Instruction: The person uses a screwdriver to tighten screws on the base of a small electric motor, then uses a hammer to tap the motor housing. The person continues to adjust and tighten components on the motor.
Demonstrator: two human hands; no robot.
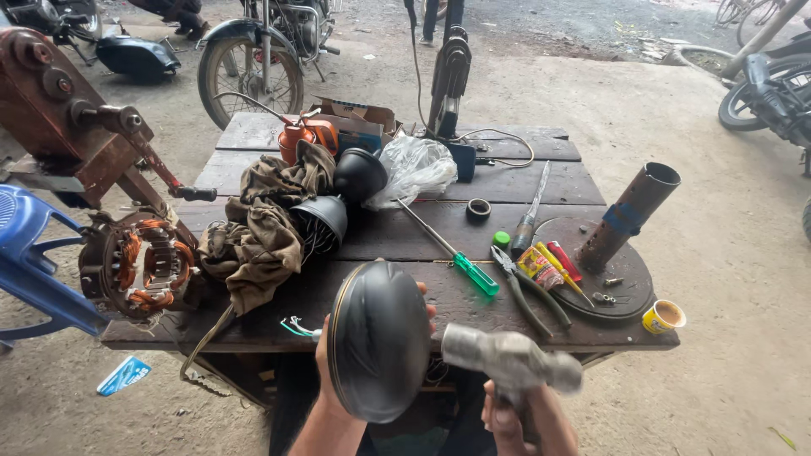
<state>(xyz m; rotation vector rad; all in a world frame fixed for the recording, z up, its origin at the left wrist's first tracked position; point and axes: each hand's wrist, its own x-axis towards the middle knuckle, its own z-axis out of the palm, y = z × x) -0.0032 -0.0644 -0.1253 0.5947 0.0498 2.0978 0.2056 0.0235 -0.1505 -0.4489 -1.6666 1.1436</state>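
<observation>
My left hand [328, 371] grips a black domed motor cover [378, 339], held on edge in front of the wooden workbench [507, 187]; short wires [297, 328] stick out at its left. My right hand [519, 420] is closed round the handle of a steel hammer [513, 357], whose head is blurred and sits right beside the cover's right side. On the bench just beyond lie a green-handled screwdriver [463, 266] and pliers [525, 287].
A motor stator with copper windings [139, 268] sits at the bench's left edge beside dirty rags [262, 228]. A rusty pipe on a round plate [627, 218], a small yellow cup [664, 317], a plastic bag [414, 169] and parked motorcycles [258, 59] surround it.
</observation>
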